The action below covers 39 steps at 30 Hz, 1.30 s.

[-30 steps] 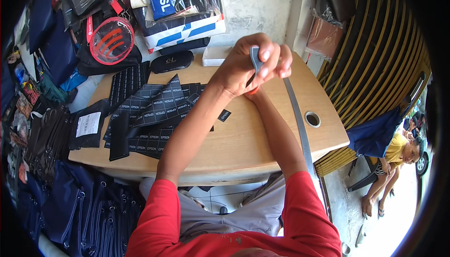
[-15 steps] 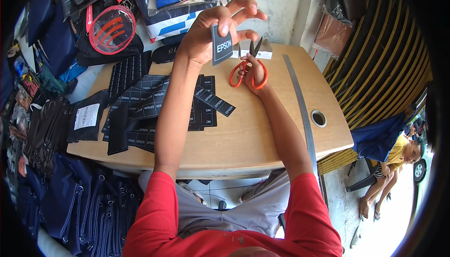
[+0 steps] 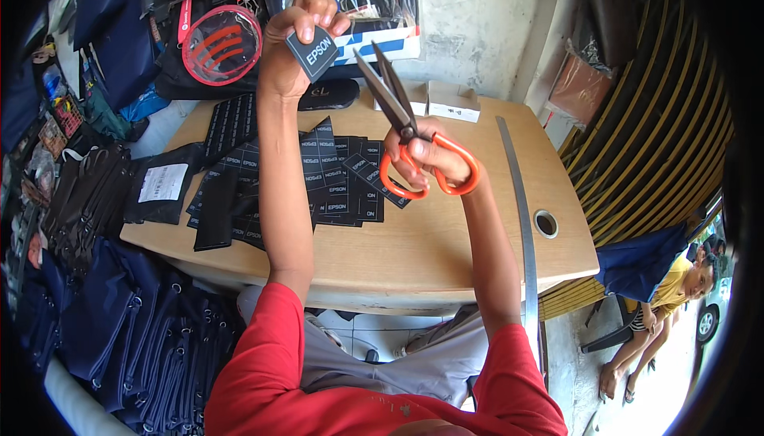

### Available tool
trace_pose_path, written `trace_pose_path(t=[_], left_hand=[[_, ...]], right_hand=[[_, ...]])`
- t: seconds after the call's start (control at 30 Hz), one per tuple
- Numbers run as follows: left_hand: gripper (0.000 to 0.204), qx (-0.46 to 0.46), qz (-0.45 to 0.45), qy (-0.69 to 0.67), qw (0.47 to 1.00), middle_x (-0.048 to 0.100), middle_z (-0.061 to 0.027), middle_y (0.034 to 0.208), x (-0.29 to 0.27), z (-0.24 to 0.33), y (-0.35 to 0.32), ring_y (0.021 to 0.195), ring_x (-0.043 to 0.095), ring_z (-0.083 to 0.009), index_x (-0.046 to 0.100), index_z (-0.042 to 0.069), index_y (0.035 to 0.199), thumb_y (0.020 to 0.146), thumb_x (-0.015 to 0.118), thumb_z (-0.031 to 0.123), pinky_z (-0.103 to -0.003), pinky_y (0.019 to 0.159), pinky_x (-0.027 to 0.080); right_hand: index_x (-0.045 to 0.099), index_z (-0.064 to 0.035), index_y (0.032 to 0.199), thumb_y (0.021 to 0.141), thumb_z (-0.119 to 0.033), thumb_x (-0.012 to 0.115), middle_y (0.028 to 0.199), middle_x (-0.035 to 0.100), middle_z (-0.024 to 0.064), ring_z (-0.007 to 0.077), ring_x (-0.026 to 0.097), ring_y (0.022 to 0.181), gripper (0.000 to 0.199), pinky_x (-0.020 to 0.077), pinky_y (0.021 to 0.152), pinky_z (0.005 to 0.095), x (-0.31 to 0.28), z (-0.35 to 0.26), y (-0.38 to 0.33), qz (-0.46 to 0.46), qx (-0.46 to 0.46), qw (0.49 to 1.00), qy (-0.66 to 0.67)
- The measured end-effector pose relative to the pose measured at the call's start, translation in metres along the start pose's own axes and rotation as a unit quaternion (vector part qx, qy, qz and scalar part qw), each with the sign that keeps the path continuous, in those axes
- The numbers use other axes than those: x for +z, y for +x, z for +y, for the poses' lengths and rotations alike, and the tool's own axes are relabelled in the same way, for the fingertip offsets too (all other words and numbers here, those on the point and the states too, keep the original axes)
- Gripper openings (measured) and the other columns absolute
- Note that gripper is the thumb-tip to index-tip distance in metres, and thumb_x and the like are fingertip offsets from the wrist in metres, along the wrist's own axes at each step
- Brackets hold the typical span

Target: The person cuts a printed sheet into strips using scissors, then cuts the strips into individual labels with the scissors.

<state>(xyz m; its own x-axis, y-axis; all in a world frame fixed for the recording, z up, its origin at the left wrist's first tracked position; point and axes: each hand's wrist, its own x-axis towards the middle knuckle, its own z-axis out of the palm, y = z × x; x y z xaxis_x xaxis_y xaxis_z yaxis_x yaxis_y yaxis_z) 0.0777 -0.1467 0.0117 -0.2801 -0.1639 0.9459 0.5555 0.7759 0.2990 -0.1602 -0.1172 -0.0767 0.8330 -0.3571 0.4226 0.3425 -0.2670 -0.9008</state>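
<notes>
Raised over the far left of the table, my left hand (image 3: 296, 42) pinches a small square black label (image 3: 313, 56) with pale lettering, tilted. My right hand (image 3: 430, 157) grips orange-handled scissors (image 3: 406, 130) with its fingers in and around the loops. Their dark blades are parted and point up and left, apart from the label. Below and between my arms, black printed label strips (image 3: 338, 185) lie in an overlapping heap on the wooden table (image 3: 430, 245).
A long metal ruler (image 3: 517, 189) runs down the table's right side, beside a round cable hole (image 3: 545, 223). Small white boxes (image 3: 454, 102) stand at the back. Left lies a dark packet with a white sticker (image 3: 165, 182). Dark blue bags (image 3: 151, 340) pile up lower left. A person (image 3: 676, 293) sits at far right.
My left hand has moved left with the label, which now tilts more. The scissors have turned and come nearer, their blades now long in view and spread. The whole view has shifted slightly.
</notes>
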Motion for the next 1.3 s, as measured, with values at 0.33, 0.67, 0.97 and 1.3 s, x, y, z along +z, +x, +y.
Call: trace_pose_path(t=[0.33, 0.67, 0.97, 1.3], left_hand=[[0.019, 0.009, -0.038, 0.036, 0.999, 0.036, 0.003, 0.083, -0.008, 0.004, 0.001, 0.084, 0.04, -0.0135, 0.062, 0.017, 0.071, 0.084, 0.071, 0.027, -0.032, 0.079, 0.036], [0.02, 0.011, -0.059, 0.04, 0.997, 0.038, 0.0015, 0.082, -0.002, 0.0, 0.005, 0.083, 0.041, -0.0138, 0.064, 0.012, 0.073, 0.084, 0.071, 0.027, -0.032, 0.079, 0.038], [0.02, 0.014, -0.063, 0.029, 0.998, 0.037, 0.0019, 0.081, 0.001, -0.004, 0.006, 0.082, 0.04, -0.0146, 0.063, 0.013, 0.072, 0.083, 0.07, 0.027, -0.033, 0.077, 0.039], [0.02, 0.013, -0.073, 0.011, 0.997, 0.04, 0.0014, 0.078, 0.002, -0.002, 0.007, 0.078, 0.042, -0.0145, 0.064, 0.01, 0.075, 0.084, 0.07, 0.027, -0.032, 0.077, 0.04]], right_hand=[[0.053, -0.005, 0.082, 0.095, -0.039, 0.061, 0.059, 0.048, -0.0011, 0.0053, 0.044, 0.047, 0.037, 0.0363, 0.043, 0.0214, 0.001, 0.006, -0.005, 0.017, 0.041, 0.999, -0.018], [0.054, -0.0046, 0.084, 0.095, -0.038, 0.061, 0.057, 0.047, -0.0021, 0.0049, 0.045, 0.047, 0.036, 0.0364, 0.043, 0.0211, 0.004, 0.007, -0.002, 0.01, 0.04, 0.999, -0.027], [0.054, -0.0049, 0.085, 0.095, -0.039, 0.062, 0.057, 0.046, -0.0021, 0.0054, 0.045, 0.045, 0.036, 0.0358, 0.042, 0.0213, 0.003, 0.007, -0.003, 0.008, 0.042, 0.999, -0.021], [0.057, -0.0014, 0.093, 0.098, -0.036, 0.055, 0.059, 0.048, 0.001, 0.0076, 0.046, 0.047, 0.035, 0.037, 0.044, 0.022, 0.004, 0.012, -0.005, 0.076, -0.032, 0.996, 0.03]])
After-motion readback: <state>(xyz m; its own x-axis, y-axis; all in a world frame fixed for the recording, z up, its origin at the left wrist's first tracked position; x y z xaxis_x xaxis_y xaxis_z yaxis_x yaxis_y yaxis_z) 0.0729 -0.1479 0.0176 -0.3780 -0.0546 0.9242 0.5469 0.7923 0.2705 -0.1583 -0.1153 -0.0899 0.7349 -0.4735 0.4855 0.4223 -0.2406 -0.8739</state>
